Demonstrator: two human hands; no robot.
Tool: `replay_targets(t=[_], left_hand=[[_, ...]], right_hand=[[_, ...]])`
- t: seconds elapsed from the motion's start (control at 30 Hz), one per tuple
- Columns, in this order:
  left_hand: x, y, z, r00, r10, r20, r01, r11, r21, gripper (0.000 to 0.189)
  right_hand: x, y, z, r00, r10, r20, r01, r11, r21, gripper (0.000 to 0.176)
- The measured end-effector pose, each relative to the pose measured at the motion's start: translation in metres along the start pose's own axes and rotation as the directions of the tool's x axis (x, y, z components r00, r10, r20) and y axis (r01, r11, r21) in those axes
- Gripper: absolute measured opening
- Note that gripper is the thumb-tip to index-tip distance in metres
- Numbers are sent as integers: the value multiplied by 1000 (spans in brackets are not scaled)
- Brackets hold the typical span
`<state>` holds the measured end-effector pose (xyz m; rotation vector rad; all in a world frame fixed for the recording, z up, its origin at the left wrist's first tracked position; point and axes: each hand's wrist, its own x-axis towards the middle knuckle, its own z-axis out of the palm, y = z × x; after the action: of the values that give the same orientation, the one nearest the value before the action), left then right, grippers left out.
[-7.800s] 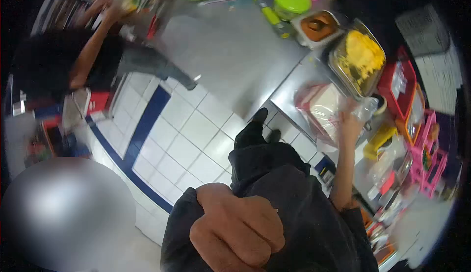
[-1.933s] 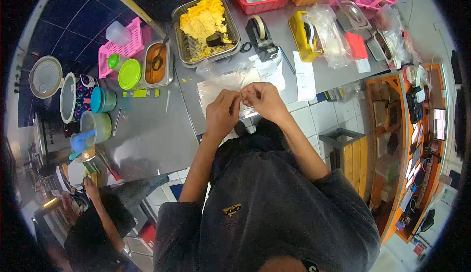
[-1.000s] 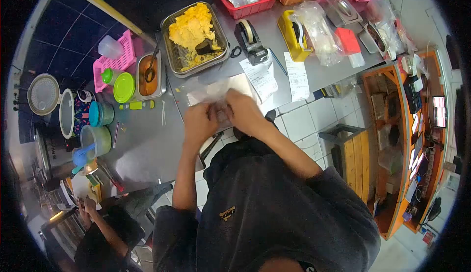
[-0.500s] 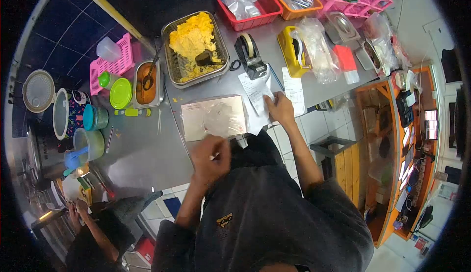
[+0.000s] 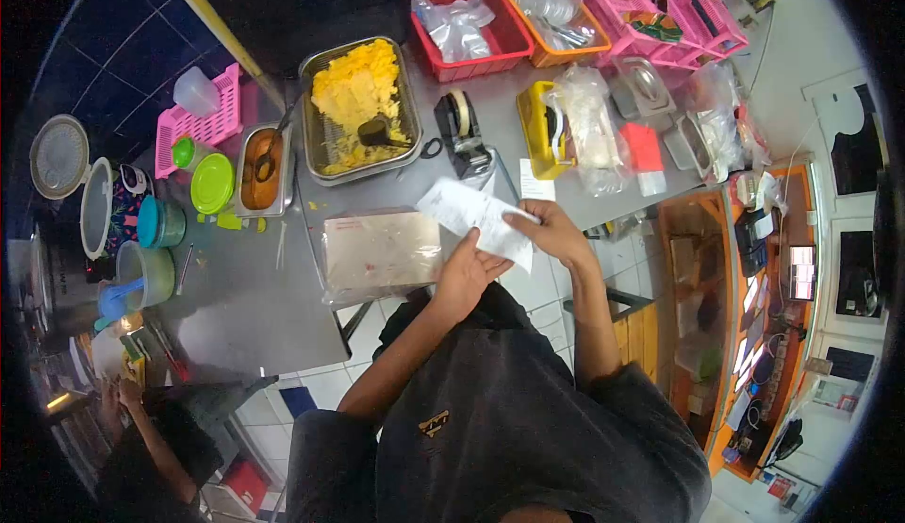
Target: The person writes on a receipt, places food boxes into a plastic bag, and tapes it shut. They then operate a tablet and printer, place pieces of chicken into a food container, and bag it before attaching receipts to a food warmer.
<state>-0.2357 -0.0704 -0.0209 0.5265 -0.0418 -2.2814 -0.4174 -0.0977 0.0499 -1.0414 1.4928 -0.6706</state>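
A white paper slip (image 5: 476, 214) with print on it is held above the table's front edge. My left hand (image 5: 467, 276) grips its lower side, thumb on top. At the slip's right end my right hand (image 5: 554, 232) pinches it between thumb and fingers. Left of the slip lies a box in clear plastic (image 5: 382, 254). Behind the slip stands a black tape dispenser (image 5: 464, 132). Another printed slip (image 5: 537, 180) lies by the yellow tape dispenser (image 5: 545, 132).
A metal tray of yellow food (image 5: 358, 99) stands behind the box. Red (image 5: 471, 68) and orange baskets are at the back. Tubs and a lime-green lid (image 5: 212, 183) are at left. A co-worker's hands (image 5: 121, 396) show at lower left.
My left hand has moved right, from near the box to the slip. My right hand has lifted the slip off the table. The view has shifted slightly.
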Motion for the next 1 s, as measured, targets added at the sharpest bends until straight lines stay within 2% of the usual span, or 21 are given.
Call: replay_targets(t=[0.03, 0.1, 0.17, 0.23, 0.27, 0.3, 0.33, 0.37, 0.43, 0.47, 0.57, 0.63, 0.77, 0.83, 0.87, 0.93, 1.0], left_hand=[[9, -2, 5, 1000, 4, 8, -4, 1000, -3, 46], [22, -9, 12, 990, 83, -116, -56, 976, 213, 39], [39, -20, 9, 982, 107, -157, -64, 964, 259, 39], [57, -26, 14, 961, 151, -233, -58, 930, 364, 41], [63, -31, 16, 959, 158, -234, -63, 928, 368, 41], [66, -33, 25, 928, 220, -300, -87, 913, 399, 43], [70, -35, 31, 886, 284, -366, -110, 896, 430, 45], [76, -38, 31, 877, 297, -377, -116, 893, 435, 45], [90, -42, 22, 753, 452, -478, -240, 865, 440, 47], [101, -45, -4, 767, 441, -465, -280, 883, 376, 45], [108, -37, -3, 707, 487, -513, -363, 872, 328, 44], [120, -35, -2, 669, 495, -554, -429, 866, 256, 40], [132, -30, 6, 636, 505, -583, -511, 842, 173, 40], [139, -32, 0, 622, 509, -595, -526, 835, 164, 40], [143, -37, -12, 589, 575, -568, -487, 813, 318, 39], [138, -33, 1, 556, 639, -532, -437, 769, 467, 38], [131, -31, 19, 547, 555, -627, -516, 813, 269, 37]], right_hand=[[2, 6, -12, 1000, -5, -2, 5, 1000, -8, 23], [9, 23, -33, 989, -7, 147, 25, 993, -118, 23], [20, 39, -49, 987, 4, 161, 11, 995, -97, 26], [32, 46, -62, 990, -119, -79, 92, 953, -290, 25], [38, 50, -69, 989, -125, -75, 99, 953, -287, 25], [45, 47, -71, 936, -262, -237, 172, 923, -344, 23], [53, 44, -71, 838, -393, -378, 231, 884, -407, 22], [62, 42, -68, 844, -393, -365, 241, 886, -397, 22], [82, 26, -56, 849, -452, -272, 335, 860, -384, 20], [102, 31, -47, 854, -450, -260, 341, 863, -373, 20], [151, 40, -23, 855, -498, -144, 422, 830, -364, 20], [161, 33, -15, 930, -357, -83, 309, 887, -343, 20], [173, 29, -12, 968, -251, 3, 245, 941, -235, 24], [178, 32, -8, 970, -241, -7, 234, 946, -225, 24], [182, 34, -6, 974, -226, -29, 216, 954, -209, 23], [188, 37, -3, 970, -240, -30, 230, 955, -188, 22], [188, 38, -2, 968, -248, -38, 239, 957, -167, 20]])
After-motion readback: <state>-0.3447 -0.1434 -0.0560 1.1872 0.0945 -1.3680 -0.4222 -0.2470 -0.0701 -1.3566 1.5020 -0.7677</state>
